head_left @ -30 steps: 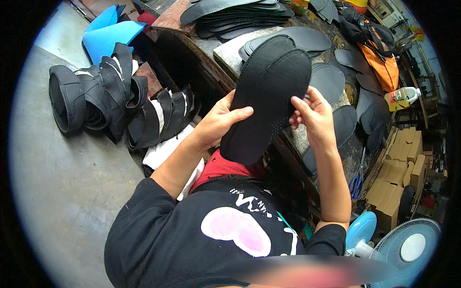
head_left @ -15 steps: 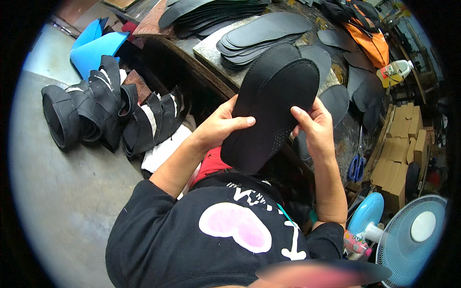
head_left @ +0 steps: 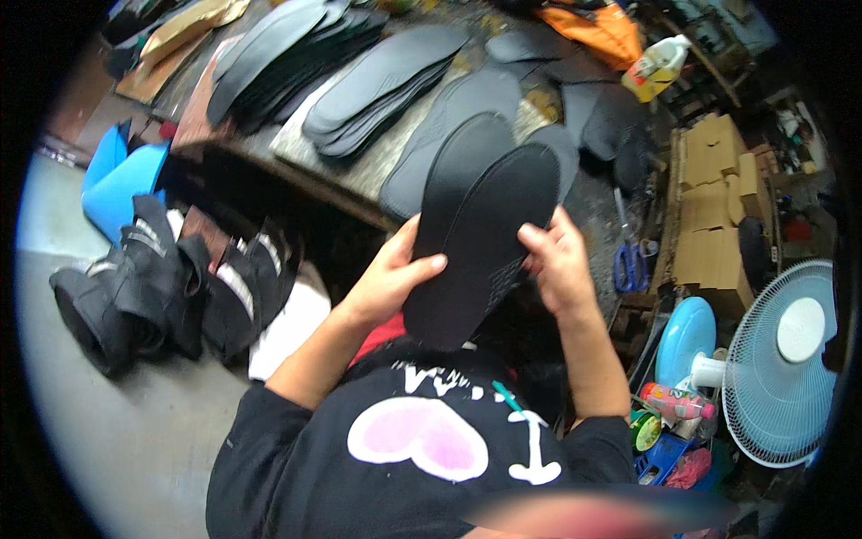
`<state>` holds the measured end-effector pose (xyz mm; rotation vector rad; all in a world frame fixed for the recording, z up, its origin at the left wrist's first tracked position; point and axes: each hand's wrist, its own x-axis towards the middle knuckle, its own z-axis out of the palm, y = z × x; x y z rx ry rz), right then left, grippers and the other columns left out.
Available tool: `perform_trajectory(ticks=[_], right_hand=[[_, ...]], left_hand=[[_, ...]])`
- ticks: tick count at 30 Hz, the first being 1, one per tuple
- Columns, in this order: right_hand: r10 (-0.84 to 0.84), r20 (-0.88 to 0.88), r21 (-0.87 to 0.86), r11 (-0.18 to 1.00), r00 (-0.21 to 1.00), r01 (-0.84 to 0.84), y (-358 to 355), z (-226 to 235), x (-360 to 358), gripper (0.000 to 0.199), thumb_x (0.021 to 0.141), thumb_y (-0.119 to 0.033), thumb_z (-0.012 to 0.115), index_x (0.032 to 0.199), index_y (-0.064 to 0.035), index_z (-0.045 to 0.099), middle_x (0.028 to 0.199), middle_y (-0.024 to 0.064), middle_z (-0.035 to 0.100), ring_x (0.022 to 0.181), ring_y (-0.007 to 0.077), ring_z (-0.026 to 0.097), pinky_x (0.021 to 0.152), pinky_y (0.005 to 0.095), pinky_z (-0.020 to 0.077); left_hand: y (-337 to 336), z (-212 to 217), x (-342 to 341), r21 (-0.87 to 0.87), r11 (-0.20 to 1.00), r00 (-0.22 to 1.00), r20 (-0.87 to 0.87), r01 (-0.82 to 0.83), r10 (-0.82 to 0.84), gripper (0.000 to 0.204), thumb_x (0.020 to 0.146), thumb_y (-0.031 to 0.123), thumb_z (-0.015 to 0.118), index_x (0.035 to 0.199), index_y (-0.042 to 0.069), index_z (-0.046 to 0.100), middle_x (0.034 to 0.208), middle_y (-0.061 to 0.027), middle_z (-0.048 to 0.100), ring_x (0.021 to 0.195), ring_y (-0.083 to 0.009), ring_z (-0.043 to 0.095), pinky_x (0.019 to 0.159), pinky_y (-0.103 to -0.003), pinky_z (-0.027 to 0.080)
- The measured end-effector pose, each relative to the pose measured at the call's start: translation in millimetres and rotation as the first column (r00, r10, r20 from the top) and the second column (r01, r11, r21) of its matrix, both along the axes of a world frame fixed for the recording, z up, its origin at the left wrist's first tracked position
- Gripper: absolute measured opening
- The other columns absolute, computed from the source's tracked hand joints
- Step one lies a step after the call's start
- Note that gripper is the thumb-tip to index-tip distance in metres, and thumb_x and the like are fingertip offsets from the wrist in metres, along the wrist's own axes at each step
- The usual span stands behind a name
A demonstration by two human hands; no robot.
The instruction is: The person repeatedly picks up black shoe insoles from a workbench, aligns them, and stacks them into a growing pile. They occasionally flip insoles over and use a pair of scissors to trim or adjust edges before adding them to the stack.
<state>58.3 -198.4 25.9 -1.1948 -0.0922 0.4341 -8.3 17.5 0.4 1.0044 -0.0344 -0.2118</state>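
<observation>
Hands hold two black shoe soles [head_left: 480, 242], one laid on the other, in front of the chest and above the near edge of the desk [head_left: 368, 171]. The left hand [head_left: 391, 274] has its grip closed on the left edge of the soles, thumb on the front face. The right hand [head_left: 557, 260] has its grip closed on the right edge, fingers curled over it. The soles stand tilted, the toe end up and to the right.

Compared with half a second ago, the view has tipped further up over the desk, so more of its top shows; the soles and both hands keep nearly the same pose, and the back sole now shows a little more along the upper left rim.

On the desk lie three fanned stacks of black soles [head_left: 377, 81]; the number in each I cannot tell. On the floor at the left stand some four black boots [head_left: 153, 287] in a close group. At the right are one pair of blue-handled scissors [head_left: 628, 256], one pale blue fan [head_left: 790, 359], one stack of cardboard boxes [head_left: 709, 216] and one white jug [head_left: 655, 67].
</observation>
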Motion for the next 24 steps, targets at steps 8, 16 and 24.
perform_trajectory(ticks=[8,16,24], right_hand=[[-0.088,-0.059,-0.076,0.994,0.994,0.083,-24.9,5.3,-10.0,0.040,0.084,-0.003,0.064,0.122,0.0012,0.052,0.115,0.0105,0.062,0.101,0.0188,0.062,0.088,0.0310,0.0492],[-0.398,0.111,0.116,0.915,0.911,0.386,-87.1,11.9,8.2,0.037,0.083,0.001,0.060,0.119,0.0026,0.055,0.114,0.0128,0.064,0.100,0.0216,0.064,0.091,0.0341,0.0503],[-0.458,0.110,0.096,0.888,0.882,0.449,-118.7,-2.6,26.5,0.034,0.082,0.001,0.058,0.117,0.0012,0.057,0.109,0.0128,0.066,0.095,0.0208,0.066,0.087,0.0324,0.0524]], left_hand=[[-33.5,9.3,23.3,0.234,0.972,0.967,0.253,-0.025,-0.036,0.063,0.090,0.003,0.057,0.145,0.001,0.027,0.136,-0.0121,0.045,0.125,-0.0179,0.043,0.105,-0.033,0.035],[-54.1,-4.6,62.1,0.547,0.606,0.546,0.811,-0.577,-0.211,0.051,0.077,0.004,0.068,0.126,0.004,0.052,0.107,-0.0178,0.053,0.098,-0.0356,0.054,0.085,-0.041,0.046],[-66.4,-15.9,70.6,0.627,0.493,0.547,0.775,-0.604,-0.315,0.044,0.074,0.010,0.071,0.115,0.002,0.056,0.106,-0.0157,0.053,0.097,-0.0332,0.054,0.084,-0.039,0.046]])
